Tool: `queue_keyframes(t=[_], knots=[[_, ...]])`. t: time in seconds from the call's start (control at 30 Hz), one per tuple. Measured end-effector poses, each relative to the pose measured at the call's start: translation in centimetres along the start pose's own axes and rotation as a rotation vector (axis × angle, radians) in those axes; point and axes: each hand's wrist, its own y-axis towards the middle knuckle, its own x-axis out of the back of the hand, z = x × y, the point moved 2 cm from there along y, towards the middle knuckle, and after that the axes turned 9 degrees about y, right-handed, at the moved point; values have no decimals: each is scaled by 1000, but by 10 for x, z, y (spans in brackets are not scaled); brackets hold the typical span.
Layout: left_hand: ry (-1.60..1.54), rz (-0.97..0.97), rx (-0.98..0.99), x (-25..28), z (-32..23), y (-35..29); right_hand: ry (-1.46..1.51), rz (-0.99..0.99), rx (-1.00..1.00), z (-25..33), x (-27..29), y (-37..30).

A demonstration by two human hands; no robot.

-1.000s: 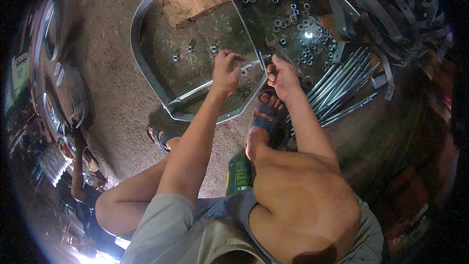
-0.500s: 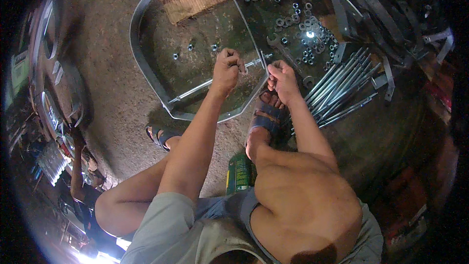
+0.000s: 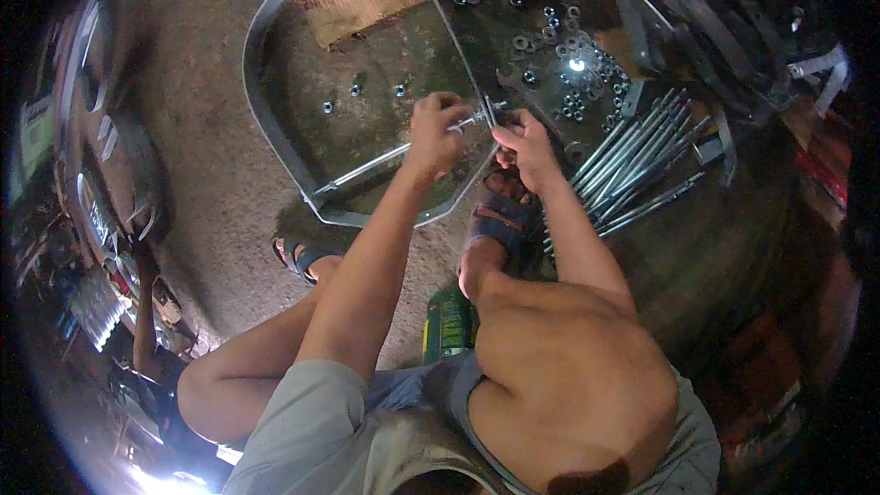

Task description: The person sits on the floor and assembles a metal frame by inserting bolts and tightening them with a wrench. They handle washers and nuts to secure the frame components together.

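A large D-shaped hoop of flat metal strap (image 3: 250, 82) lies on the floor, with a metal rod (image 3: 367, 166) running across inside it. My left hand (image 3: 438, 136) is over the rod near its right end, fingers curled and slightly blurred; whatever they pinch is hidden. At the hoop's right side my right hand (image 3: 527, 148) is closed, thumb and finger on the strap's edge where the rod passes through. Small fittings sit on the rod between my hands, too small to make out. Several loose nuts (image 3: 400, 90) lie inside the hoop.
Several metal rods (image 3: 632, 160) are piled right of my right hand. Beyond them lie scattered nuts and washers (image 3: 573, 110), a spanner (image 3: 510, 78) and bent metal brackets (image 3: 632, 0). Cardboard (image 3: 367, 5) lies under the hoop's far end. A green container (image 3: 446, 325) stands between my legs.
My left hand has moved slightly right, closer to the rod's end. My right hand has shifted a little left onto the hoop's edge.
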Motion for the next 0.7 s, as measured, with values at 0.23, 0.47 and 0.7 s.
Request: queue_keyframes(t=[0.23,0.47,0.7], knots=[[-61,29,61,6,-6,3,-4,-11,-4,6,-4,-5],[-134,3,101,12,3,1,-3,6,-23,9,-6,-6],[-364,5,242,3,9,11,-1,39,16,5,-2,-2]])
